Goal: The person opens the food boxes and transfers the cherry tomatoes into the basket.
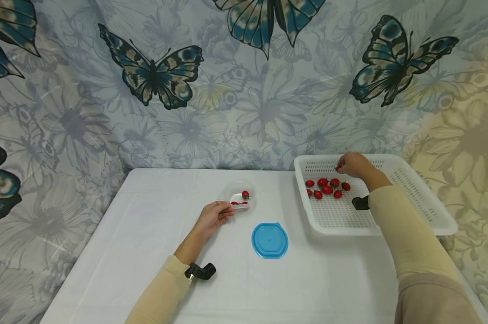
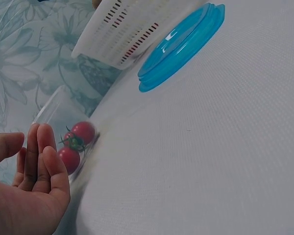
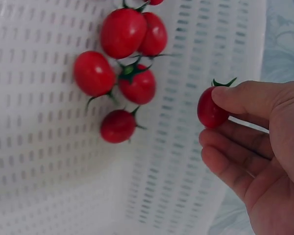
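Note:
Over the back of a white perforated basket [image 1: 414,198], my right hand [image 1: 355,165] pinches a red cherry tomato [image 3: 211,108] between thumb and fingers; its green stem points up in the right wrist view. Several more cherry tomatoes [image 3: 122,33] lie on the basket floor, in its left part. My left hand [image 1: 213,218] rests at the near left side of a small clear plastic container [image 1: 248,185], fingertips at its wall. In the left wrist view its fingers are loosely bent, with the thumb apart. A few cherry tomatoes [image 2: 83,131] sit inside that container.
A blue lid [image 1: 270,240] lies flat on the white table [image 1: 268,292], between the container and the basket. Behind the table hangs a cloth backdrop [image 1: 227,135] printed with butterflies and flowers. Each wrist wears a black camera [image 1: 201,271].

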The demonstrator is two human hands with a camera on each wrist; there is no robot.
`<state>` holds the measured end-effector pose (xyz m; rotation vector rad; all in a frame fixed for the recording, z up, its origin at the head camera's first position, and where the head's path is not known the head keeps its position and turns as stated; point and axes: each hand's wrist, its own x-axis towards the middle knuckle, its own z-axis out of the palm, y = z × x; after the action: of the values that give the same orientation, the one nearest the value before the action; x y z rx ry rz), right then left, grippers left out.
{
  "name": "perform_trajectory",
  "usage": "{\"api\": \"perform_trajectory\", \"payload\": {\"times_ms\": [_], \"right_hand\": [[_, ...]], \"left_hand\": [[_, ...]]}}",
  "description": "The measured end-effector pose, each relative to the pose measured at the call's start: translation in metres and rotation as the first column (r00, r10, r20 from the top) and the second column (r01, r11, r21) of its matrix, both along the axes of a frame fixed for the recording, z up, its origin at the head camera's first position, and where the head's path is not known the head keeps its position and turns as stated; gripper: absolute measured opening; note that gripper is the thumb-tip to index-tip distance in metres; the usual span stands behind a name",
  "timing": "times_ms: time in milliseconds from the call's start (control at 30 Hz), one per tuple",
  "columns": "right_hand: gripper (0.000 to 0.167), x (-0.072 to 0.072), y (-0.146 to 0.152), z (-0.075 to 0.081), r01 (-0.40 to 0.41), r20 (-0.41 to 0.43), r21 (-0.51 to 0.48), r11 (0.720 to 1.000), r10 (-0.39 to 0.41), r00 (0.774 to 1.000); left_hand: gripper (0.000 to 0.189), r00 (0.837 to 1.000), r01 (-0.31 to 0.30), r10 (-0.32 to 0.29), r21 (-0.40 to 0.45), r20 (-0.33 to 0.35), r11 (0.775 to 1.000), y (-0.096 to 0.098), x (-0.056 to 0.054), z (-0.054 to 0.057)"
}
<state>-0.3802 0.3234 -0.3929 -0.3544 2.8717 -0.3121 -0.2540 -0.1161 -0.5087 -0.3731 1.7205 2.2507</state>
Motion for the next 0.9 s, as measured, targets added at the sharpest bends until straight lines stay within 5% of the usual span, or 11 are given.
{"api": "perform_trajectory", "payload": {"times_ms": [300,900], "right_hand": [[0.037,0.01,0.025,-0.021,0.097,0.06,-0.074,0.993,-0.093,0.994],[0.027,0.007,0.035,-0.039,0.154,0.055,0.016,0.988,-0.155,0.986]], "left_hand": [[0.017,1.0,-0.013,0.013,-0.004,-0.002,1.0,-0.001,0.0,0.0],[0.02,1.0,-0.003,0.003,-0.004,-0.004,1.0,-0.002,0.001,0.003]]}}
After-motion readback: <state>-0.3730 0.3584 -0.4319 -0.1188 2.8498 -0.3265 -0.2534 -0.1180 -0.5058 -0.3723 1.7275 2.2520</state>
